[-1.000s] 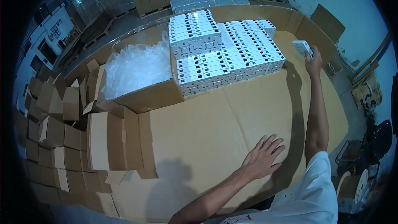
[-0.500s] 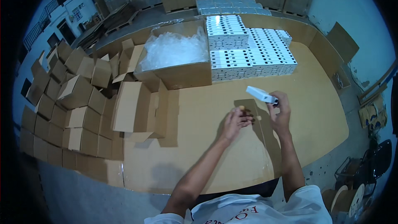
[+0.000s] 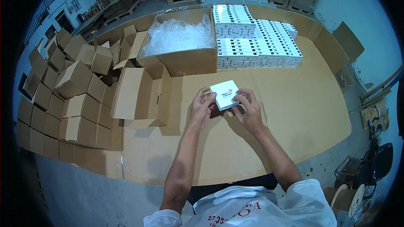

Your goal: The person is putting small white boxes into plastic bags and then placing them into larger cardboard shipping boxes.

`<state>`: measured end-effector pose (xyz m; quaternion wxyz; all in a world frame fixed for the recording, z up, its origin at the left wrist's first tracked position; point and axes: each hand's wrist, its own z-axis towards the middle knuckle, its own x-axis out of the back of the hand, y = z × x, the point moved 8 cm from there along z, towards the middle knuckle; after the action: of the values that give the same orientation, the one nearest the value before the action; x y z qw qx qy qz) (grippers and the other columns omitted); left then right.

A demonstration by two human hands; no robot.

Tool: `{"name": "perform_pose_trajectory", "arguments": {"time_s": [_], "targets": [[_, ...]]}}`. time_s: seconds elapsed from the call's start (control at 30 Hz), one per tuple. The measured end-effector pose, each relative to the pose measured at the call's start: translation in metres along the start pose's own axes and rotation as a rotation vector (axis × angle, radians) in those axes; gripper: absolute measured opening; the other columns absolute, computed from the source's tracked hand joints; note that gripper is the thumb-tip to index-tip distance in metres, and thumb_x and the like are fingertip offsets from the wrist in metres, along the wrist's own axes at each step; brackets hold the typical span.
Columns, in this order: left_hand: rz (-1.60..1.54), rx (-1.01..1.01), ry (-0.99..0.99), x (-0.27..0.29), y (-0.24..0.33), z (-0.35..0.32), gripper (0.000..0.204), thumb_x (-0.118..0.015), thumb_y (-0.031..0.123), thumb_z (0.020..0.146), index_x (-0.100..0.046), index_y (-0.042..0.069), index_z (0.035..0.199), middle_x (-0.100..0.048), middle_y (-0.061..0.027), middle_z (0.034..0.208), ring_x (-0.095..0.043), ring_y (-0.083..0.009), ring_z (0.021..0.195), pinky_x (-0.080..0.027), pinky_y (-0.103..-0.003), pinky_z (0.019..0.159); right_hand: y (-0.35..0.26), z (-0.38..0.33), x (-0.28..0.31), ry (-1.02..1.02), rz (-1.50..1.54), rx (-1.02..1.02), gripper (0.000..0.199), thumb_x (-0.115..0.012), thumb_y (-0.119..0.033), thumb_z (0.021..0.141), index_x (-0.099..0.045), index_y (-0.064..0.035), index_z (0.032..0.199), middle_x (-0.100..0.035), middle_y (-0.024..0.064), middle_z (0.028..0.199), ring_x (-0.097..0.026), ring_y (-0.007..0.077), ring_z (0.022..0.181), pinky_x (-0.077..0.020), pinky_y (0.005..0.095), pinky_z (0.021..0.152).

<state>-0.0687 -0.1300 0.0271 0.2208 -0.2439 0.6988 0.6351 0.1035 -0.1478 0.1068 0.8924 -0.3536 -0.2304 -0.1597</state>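
**Small white box held between both hands over the cardboard table**

The small white box sits between the two hands, just in front of the person and above the middle of the cardboard-covered table. The left hand grips its left edge, fingers curled round the side; the right hand closes on its near-right corner, thumb on top. Both are partly closed on the box, neither nearer than the other. The box is squarish and flat, tilted so its printed top faces up and its corners point roughly far and near (its underside is hidden, so whether a flap is open there cannot be told).

The box looks like smooth, matte card with crisp edges. To the far right stands a stack of white boxes, packed in tight rows. Far left of that, a large open carton holds crinkled clear plastic bags. On the left lie plain brown folded cartons, many with flaps standing open.
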Motion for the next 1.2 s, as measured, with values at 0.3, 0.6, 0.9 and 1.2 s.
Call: {"name": "perform_pose_trajectory", "arguments": {"time_s": [0.3,0.6,0.9,1.2], "targets": [[0.197,-0.236,0.083,0.024,0.028,0.032,0.045,-0.067,0.006,0.093,-0.050,-0.002,0.133,-0.064,-0.0148,0.119,-0.063,-0.0163,0.107,-0.052,-0.027,0.091,0.056,0.020,-0.048,0.090,0.499,-0.284,0.027,-0.066,0.007,0.084,-0.054,0.0016,0.108,-0.058,0.0165,0.117,-0.066,0.0183,0.097,-0.0567,0.0305,0.080],[0.424,-0.297,0.028,0.031,0.018,0.037,0.042,-0.067,-0.002,0.089,-0.054,-0.004,0.129,-0.064,-0.0138,0.118,-0.062,-0.0176,0.110,-0.051,-0.029,0.096,0.095,0.006,-0.067,0.055,0.428,-0.420,0.032,-0.065,0.005,0.088,-0.043,-0.0001,0.112,-0.062,0.0130,0.098,-0.066,0.0171,0.093,-0.0546,0.0291,0.081],[0.553,-0.261,0.043,0.044,0.026,0.057,0.050,-0.068,-0.005,0.086,-0.048,0.000,0.131,-0.061,-0.0103,0.118,-0.059,-0.0165,0.111,-0.051,-0.030,0.096,0.103,0.028,-0.080,-0.013,0.406,-0.439,0.034,-0.065,0.006,0.086,-0.043,0.0012,0.112,-0.061,0.0167,0.102,-0.067,0.0233,0.097,-0.0551,0.0342,0.087],[0.556,-0.178,-0.014,0.049,0.032,0.062,0.058,-0.074,0.000,0.083,-0.045,-0.002,0.134,-0.058,-0.0152,0.122,-0.059,-0.0210,0.114,-0.050,-0.033,0.100,0.097,0.034,-0.087,-0.043,0.328,-0.433,0.048,-0.073,-0.001,0.081,-0.042,-0.0009,0.117,-0.063,0.0162,0.104,-0.068,0.0240,0.097,-0.0541,0.0346,0.088]]}}
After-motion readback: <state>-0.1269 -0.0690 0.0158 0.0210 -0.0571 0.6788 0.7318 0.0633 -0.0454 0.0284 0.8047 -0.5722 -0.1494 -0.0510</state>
